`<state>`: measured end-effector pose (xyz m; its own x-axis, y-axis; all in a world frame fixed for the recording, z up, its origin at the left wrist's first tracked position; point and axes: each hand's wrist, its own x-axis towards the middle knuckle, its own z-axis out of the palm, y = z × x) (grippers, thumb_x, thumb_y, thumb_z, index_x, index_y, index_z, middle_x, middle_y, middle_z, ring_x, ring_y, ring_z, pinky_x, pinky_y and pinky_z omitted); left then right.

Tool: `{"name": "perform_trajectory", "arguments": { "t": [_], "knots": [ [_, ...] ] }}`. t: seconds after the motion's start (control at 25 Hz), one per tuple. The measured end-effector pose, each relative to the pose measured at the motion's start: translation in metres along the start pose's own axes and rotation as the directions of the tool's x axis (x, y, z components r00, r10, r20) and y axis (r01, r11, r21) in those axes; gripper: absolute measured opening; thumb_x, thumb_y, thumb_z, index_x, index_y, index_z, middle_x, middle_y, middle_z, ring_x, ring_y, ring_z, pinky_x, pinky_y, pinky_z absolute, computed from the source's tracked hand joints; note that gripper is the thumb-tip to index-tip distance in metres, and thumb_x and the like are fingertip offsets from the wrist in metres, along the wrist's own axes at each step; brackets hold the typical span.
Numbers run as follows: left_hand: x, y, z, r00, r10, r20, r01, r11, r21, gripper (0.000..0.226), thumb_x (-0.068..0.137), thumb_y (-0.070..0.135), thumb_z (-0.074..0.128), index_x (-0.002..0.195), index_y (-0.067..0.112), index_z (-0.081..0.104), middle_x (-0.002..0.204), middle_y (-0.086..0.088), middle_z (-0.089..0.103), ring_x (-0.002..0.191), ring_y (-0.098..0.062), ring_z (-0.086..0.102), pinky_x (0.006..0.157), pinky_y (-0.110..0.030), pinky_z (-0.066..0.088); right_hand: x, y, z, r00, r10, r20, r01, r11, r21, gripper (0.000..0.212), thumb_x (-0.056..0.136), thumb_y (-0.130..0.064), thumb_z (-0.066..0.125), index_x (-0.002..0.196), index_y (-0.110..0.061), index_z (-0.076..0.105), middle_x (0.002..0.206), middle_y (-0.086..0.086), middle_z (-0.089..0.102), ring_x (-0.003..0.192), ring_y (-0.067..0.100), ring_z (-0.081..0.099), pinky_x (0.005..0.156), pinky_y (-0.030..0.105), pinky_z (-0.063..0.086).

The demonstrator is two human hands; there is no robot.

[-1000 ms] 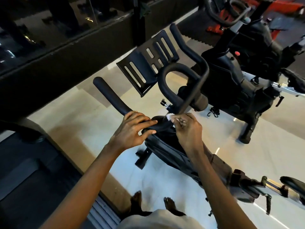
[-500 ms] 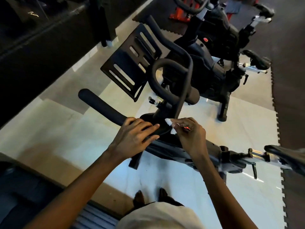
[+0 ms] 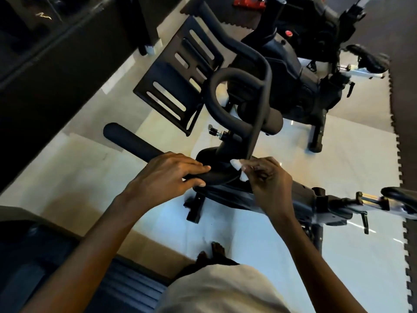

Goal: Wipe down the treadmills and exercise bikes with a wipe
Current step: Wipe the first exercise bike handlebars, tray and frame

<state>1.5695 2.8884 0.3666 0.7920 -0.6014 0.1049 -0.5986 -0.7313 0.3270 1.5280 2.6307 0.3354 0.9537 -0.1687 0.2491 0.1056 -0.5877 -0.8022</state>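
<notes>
Exercise bike (image 3: 228,196): black frame with matte black padded bars, standing on pale glossy floor tiles (image 3: 338,168) directly in front of the person, at the centre of the view.
Handlebar (image 3: 140,143): one straight padded grip juts toward the upper left. A closed loop (image 3: 216,96) rises in the middle, and a further bar bends away toward the top of the view.
Slotted plate (image 3: 178,82): flat black panel with long cut-outs, mounted beyond the loop and tilted.
Knob (image 3: 214,131): small metal adjuster on the post just under the loop.
Long axis: runs from the handlebar at centre to the saddle (image 3: 401,197) at the right edge, sloping slightly down to the right. The front end faces left.
Wipe (image 3: 238,168): small white wad, partly hidden by fingers, held against the foot of the handlebar post.
Left hand (image 3: 167,175): fingers curled over the crossbar with the thumb under it, gripping.
Right hand (image 3: 268,179): fingertips pinching the wipe against the bike.
Second bike (image 3: 293,77): black with a red knob (image 3: 288,33), standing beyond the first with a strip of tile between them.
Treadmill (image 3: 33,256): dark deck at lower left, close beside the person.
Edges: a dark wall (image 3: 45,75) runs along the left. An interlocking foam mat (image 3: 404,109) borders the tiles on the right.
Open room: bare tile lies between the two bikes and to the right of the hands, up to the mat.
Feet (image 3: 213,251): bare, on the tile below the hands.
</notes>
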Motion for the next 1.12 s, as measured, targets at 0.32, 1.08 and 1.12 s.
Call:
{"name": "perform_trajectory", "arguments": {
  "t": [0.32,1.08,1.12],
  "knots": [
    [0.006,-0.016,-0.033,0.979,0.187,0.084,-0.199,0.964,0.173,0.046,0.086,0.04,0.076,0.129,0.028,0.068,0.112,0.007,0.075,0.096,-0.02,0.071,0.081,-0.036,0.054,-0.025,-0.018,0.012,0.994,0.1,0.047,-0.101,0.995,0.016,0.007,0.089,-0.019,0.076,0.095,-0.022,0.077,0.099,-0.005,0.072,0.09,0.007,0.069,0.08,0.032,0.058],
    [0.013,-0.101,-0.09,0.749,0.658,0.074,-0.662,0.741,0.117,0.029,0.072,0.033,0.085,0.092,0.014,0.077,0.078,-0.003,0.071,0.06,-0.024,0.066,0.05,-0.032,0.052,-0.041,-0.099,0.075,0.858,0.383,-0.343,-0.427,0.902,-0.063,0.006,0.088,-0.03,0.077,0.091,-0.025,0.078,0.087,-0.008,0.073,0.08,0.006,0.07,0.073,0.022,0.056],
    [0.014,-0.101,-0.089,0.754,0.653,0.07,-0.657,0.747,0.108,0.027,0.074,0.032,0.085,0.092,0.014,0.077,0.078,-0.003,0.071,0.06,-0.024,0.066,0.049,-0.032,0.052,-0.044,-0.103,0.079,0.875,0.371,-0.312,-0.414,0.907,-0.083,0.006,0.089,-0.028,0.077,0.093,-0.024,0.078,0.085,-0.007,0.073,0.079,0.006,0.07,0.072,0.019,0.055]
  ]
}}
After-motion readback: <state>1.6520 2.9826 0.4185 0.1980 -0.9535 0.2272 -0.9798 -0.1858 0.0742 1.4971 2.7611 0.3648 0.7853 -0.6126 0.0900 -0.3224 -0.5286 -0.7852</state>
